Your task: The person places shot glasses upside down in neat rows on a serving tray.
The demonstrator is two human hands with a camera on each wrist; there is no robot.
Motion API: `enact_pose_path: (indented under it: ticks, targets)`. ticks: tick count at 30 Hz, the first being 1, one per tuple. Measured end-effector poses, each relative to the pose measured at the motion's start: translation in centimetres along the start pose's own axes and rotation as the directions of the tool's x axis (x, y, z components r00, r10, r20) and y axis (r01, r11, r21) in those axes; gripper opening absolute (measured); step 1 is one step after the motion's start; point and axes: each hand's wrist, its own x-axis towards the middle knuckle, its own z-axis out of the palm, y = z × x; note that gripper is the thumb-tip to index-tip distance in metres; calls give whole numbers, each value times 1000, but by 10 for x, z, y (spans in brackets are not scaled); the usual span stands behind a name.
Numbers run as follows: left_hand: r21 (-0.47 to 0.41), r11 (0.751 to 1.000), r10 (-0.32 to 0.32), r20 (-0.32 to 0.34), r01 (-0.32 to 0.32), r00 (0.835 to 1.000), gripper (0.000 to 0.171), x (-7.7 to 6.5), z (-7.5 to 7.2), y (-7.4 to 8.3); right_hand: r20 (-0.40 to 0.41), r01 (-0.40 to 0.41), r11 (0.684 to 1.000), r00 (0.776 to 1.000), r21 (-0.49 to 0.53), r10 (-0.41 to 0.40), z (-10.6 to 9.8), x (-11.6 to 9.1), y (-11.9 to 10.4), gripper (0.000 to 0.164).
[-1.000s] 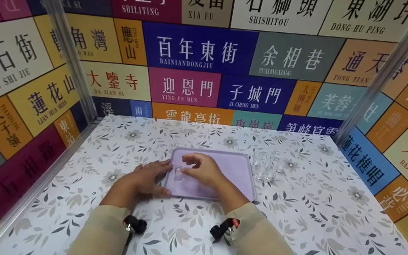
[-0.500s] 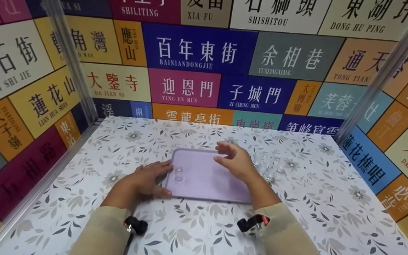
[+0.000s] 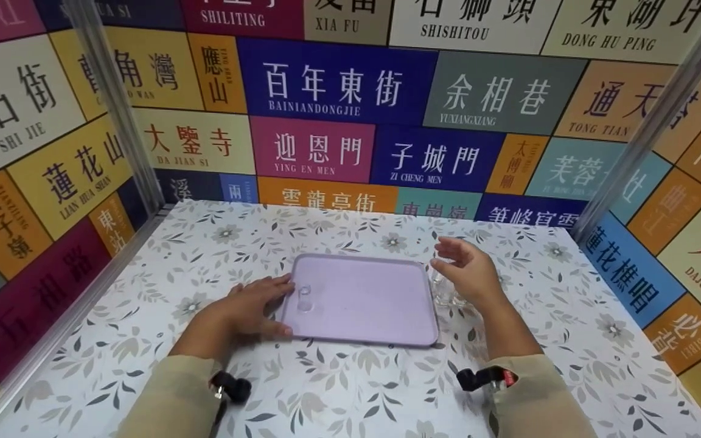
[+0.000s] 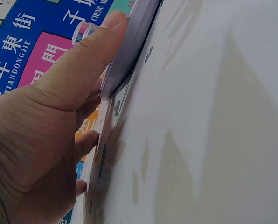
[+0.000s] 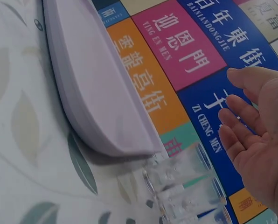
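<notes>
A lilac tray [image 3: 362,304] with a raised rim lies on the table. One small clear cup [image 3: 305,299] stands on it near the left edge. My left hand [image 3: 244,310] rests against the tray's left side; in the left wrist view its thumb [image 4: 99,44] lies over the rim while other fingers touch the table. Off the tray's right side, my right hand [image 3: 469,274] hovers above a group of clear cups [image 3: 446,293], partly hiding them. The right wrist view shows its fingers [image 5: 241,114] loosely bent, holding nothing, with upright cups [image 5: 178,172] below.
A white tablecloth [image 3: 350,389] with grey leaves and flowers covers the table. Walls of coloured sign panels [image 3: 338,79] enclose the back and both sides, with clear corner posts [image 3: 122,115] at left and right.
My right hand has moved from beside the cup on the tray, rightward across the tray, to above the group of cups. My left hand has stayed at the tray's left edge.
</notes>
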Motion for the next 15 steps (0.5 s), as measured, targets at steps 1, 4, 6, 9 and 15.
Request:
enact_pose_path:
  ticks: [1,4,6,9,15]
  targets:
    - [-2,1000,-2,1,2,1000,105,0,0,0,-11,-2,1000,1000,-7,2,-6,0,2,58]
    - [-5,1000,-4,0,4,1000,104,0,0,0,-42,-30,999,999,-36,28,-22,0,9,59]
    - [-8,1000,-10,2,10,1000,105,1,0,0,-58,-53,998,997,-46,51,-32,0,14,63]
    - [-10,1000,-28,7,28,1000,105,1,1,0,-74,-74,996,995,-57,69,-45,-1,22,65]
    - [-11,999,-47,15,47,999,106,1,2,1,-97,-117,991,989,-70,110,-65,-6,33,70]
